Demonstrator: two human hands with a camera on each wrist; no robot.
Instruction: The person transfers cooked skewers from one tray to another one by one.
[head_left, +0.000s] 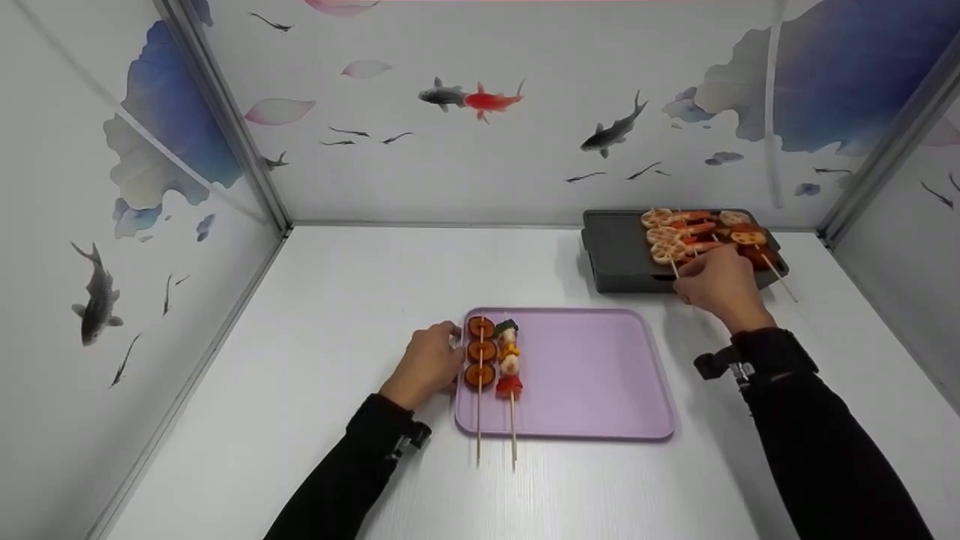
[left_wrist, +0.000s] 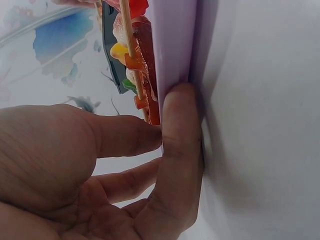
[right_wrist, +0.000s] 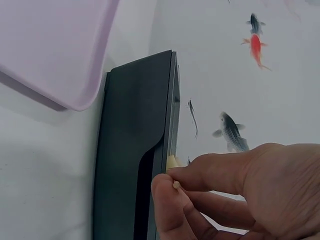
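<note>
On the white table lies a lilac tray [head_left: 592,375]; my left hand [head_left: 426,364] pinches its left rim, a finger beneath and the thumb at the edge in the left wrist view. Two skewers rest at the tray's left end: one of round brown slices [head_left: 480,351], one of mixed pieces [head_left: 510,365], sticks overhanging the front. My right hand [head_left: 718,286] is at the front of a dark grey grill [head_left: 619,251], pinching the stick end [right_wrist: 176,185] of a skewer between thumb and fingertip. Lotus-root-and-shrimp skewers [head_left: 667,234] lie close beyond those fingers.
Further skewers with brown pieces [head_left: 757,259] lie on the grill's right half, one stick [head_left: 784,283] sticking out over its front edge. A patterned back wall [head_left: 450,180] rises right behind the grill, with side walls at left and right.
</note>
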